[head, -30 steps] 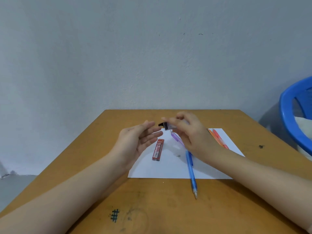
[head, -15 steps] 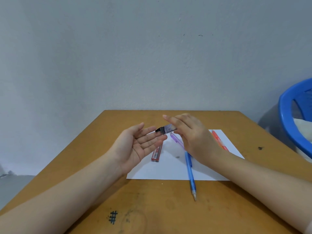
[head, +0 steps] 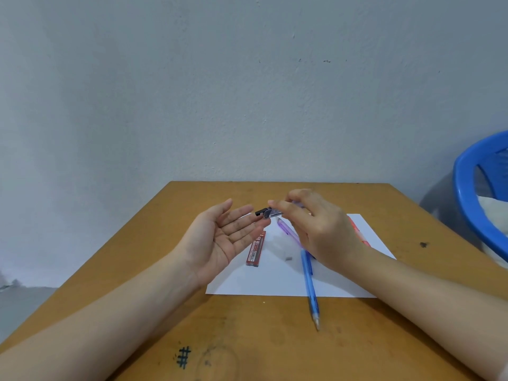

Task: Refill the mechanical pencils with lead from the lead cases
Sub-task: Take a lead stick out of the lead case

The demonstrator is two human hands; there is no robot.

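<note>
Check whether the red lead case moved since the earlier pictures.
No. The red lead case keeps its spot on the paper, near its left edge.

Bare left grip [head: 217, 243]; bare right grip [head: 324, 235]

Right hand [head: 324, 232] hides most of orange pencil [head: 360, 235] and near end of purple pencil [head: 286, 229]; the lead case [head: 270, 212] it grips is blurred. Blue chair [head: 472, 207], 3 o'clock, cut by edge. Grey speck [head: 287, 258] on paper [head: 275, 281]: unidentifiable.

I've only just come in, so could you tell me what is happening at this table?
A person's right hand pinches a clear lead case, held over the open left hand. A red lead case, purple pencil, blue pencil and orange pencil lie on the white paper. No pencil is held.
</note>
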